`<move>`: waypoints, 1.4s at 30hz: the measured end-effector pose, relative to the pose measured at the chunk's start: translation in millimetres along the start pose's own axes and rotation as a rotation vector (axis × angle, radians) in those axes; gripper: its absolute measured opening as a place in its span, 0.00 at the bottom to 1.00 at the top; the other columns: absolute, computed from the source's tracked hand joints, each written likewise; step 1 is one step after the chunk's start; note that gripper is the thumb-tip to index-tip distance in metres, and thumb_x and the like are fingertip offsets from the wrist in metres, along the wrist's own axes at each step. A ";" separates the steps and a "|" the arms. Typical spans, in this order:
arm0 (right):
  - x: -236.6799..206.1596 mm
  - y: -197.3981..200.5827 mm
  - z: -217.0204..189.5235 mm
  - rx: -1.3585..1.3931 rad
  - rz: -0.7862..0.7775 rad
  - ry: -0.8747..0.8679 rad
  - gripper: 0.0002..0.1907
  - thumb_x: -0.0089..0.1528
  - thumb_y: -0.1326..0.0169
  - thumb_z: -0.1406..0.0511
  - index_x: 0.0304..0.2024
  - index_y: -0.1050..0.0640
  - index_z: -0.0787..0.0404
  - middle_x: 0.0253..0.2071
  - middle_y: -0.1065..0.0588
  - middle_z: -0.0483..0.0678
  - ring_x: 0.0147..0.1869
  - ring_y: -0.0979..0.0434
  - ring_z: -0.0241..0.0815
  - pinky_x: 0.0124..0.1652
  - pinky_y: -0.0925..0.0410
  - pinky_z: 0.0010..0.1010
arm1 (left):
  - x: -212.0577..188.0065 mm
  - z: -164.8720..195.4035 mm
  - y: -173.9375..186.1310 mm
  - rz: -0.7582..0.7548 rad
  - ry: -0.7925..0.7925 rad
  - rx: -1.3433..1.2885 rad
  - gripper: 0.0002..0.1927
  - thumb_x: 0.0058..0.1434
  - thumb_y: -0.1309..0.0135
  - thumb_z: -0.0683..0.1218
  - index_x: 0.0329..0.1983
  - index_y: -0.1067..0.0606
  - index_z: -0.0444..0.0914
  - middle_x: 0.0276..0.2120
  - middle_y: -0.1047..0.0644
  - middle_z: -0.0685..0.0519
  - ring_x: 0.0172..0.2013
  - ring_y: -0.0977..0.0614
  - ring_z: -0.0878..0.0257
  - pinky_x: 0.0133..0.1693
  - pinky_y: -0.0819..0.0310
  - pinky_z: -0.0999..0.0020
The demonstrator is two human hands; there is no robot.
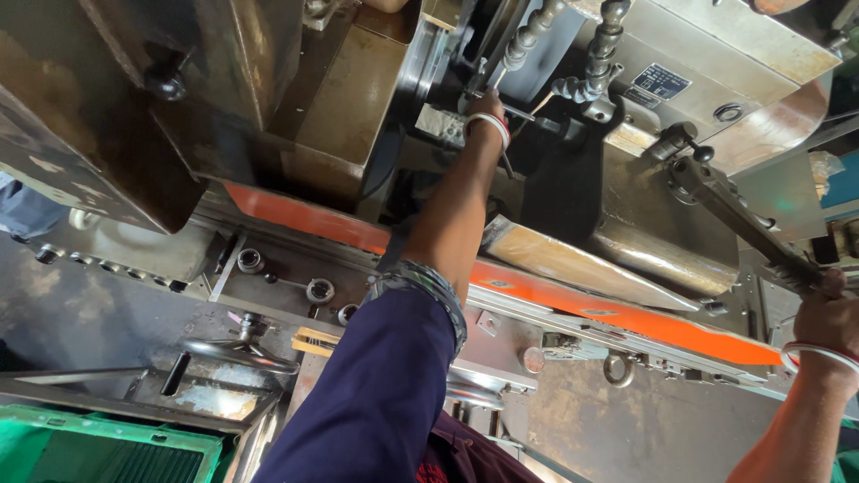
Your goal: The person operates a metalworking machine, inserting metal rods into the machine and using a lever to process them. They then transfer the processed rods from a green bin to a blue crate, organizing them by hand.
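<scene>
Your left hand is stretched far forward into the dark working recess of the grey metal machine; the fingers are hidden behind the wrist and machine parts, so whether they are closed on anything cannot be told. A white-and-red bangle sits at that wrist, and the rolled dark blue sleeve covers the upper arm. Just beside the hand hang two grey segmented coolant hoses, and a small grey metal block lies just left of the wrist. Your right hand, well apart at the right edge, is wrapped around the end of a long grey metal lever handle that slants up-left to a pivot on the machine body; a similar bangle is at this wrist. An orange painted strip runs diagonally under both arms along the machine bed. Lower left: a steel handwheel and a green plastic crate.
</scene>
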State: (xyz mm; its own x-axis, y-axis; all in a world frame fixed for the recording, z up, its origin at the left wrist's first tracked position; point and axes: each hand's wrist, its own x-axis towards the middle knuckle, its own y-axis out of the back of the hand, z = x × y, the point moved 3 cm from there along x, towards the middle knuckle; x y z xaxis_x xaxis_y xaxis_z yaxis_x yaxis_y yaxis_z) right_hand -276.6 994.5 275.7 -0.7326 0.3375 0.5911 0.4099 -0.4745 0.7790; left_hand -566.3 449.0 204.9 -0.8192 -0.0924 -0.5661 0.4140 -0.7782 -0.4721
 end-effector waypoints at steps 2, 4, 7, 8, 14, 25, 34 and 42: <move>1.0 2.3 -0.7 0.062 0.007 -0.012 0.36 0.77 0.64 0.53 0.31 0.19 0.74 0.19 0.27 0.63 0.31 0.21 0.63 0.27 0.31 0.46 | -3.8 -2.0 1.5 -0.050 0.012 -0.116 0.19 0.64 0.49 0.58 0.27 0.30 0.39 0.15 0.34 0.55 0.12 0.34 0.63 0.16 0.43 0.63; 2.0 2.4 -1.3 0.060 0.021 -0.015 0.35 0.77 0.63 0.53 0.30 0.19 0.73 0.18 0.27 0.63 0.30 0.21 0.62 0.27 0.31 0.46 | -8.7 -6.7 4.2 -0.109 0.066 -0.166 0.19 0.61 0.47 0.58 0.24 0.34 0.42 0.14 0.37 0.56 0.12 0.37 0.63 0.15 0.47 0.63; 2.6 0.9 -3.3 -0.032 0.048 0.032 0.34 0.77 0.64 0.54 0.30 0.19 0.69 0.18 0.28 0.61 0.28 0.22 0.59 0.26 0.31 0.43 | -11.7 -12.8 4.9 -0.197 0.163 -0.188 0.21 0.60 0.45 0.59 0.22 0.37 0.44 0.13 0.40 0.56 0.12 0.39 0.63 0.15 0.49 0.64; 2.6 0.2 -4.2 -0.057 0.056 0.048 0.34 0.77 0.64 0.54 0.30 0.19 0.68 0.18 0.28 0.60 0.27 0.22 0.58 0.26 0.32 0.42 | -10.9 -13.6 3.9 -0.216 0.163 -0.236 0.20 0.60 0.45 0.59 0.22 0.36 0.45 0.14 0.39 0.57 0.12 0.38 0.64 0.16 0.48 0.65; 1.4 -1.3 -9.1 -0.040 0.154 0.114 0.28 0.78 0.63 0.57 0.33 0.18 0.64 0.20 0.26 0.54 0.23 0.24 0.49 0.25 0.34 0.36 | 4.6 -16.7 0.8 -0.196 0.129 -0.216 0.20 0.60 0.42 0.58 0.27 0.34 0.42 0.16 0.37 0.57 0.13 0.38 0.65 0.16 0.47 0.67; 5.2 -10.7 -5.9 0.017 0.217 0.228 0.21 0.78 0.62 0.61 0.39 0.21 0.62 0.30 0.22 0.50 0.30 0.22 0.44 0.30 0.32 0.29 | 5.1 -10.7 4.2 -0.280 0.170 -0.308 0.26 0.60 0.52 0.74 0.39 0.25 0.49 0.19 0.39 0.60 0.14 0.40 0.68 0.17 0.48 0.69; -6.8 -1.1 -20.5 -0.166 0.139 0.222 0.24 0.78 0.63 0.60 0.36 0.20 0.63 0.28 0.22 0.53 0.28 0.23 0.47 0.29 0.33 0.35 | 7.3 -2.1 25.4 0.018 -0.129 -0.054 0.27 0.61 0.47 0.68 0.45 0.24 0.41 0.23 0.29 0.53 0.17 0.29 0.60 0.16 0.37 0.61; -28.6 0.6 -21.8 -0.382 0.065 0.150 0.26 0.78 0.65 0.59 0.34 0.20 0.61 0.26 0.22 0.51 0.27 0.24 0.45 0.26 0.35 0.35 | 1.9 -11.0 8.7 -0.022 -0.010 -0.409 0.15 0.70 0.56 0.55 0.45 0.30 0.38 0.26 0.29 0.57 0.17 0.31 0.66 0.20 0.41 0.66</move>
State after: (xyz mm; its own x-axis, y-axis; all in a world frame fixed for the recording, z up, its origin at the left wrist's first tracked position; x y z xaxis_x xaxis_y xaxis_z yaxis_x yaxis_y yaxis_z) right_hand -267.2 966.8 254.7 -0.7948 0.1881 0.5770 0.2475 -0.7676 0.5912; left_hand -559.9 448.9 192.3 -0.8324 -0.0860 -0.5474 0.5186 -0.4691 -0.7148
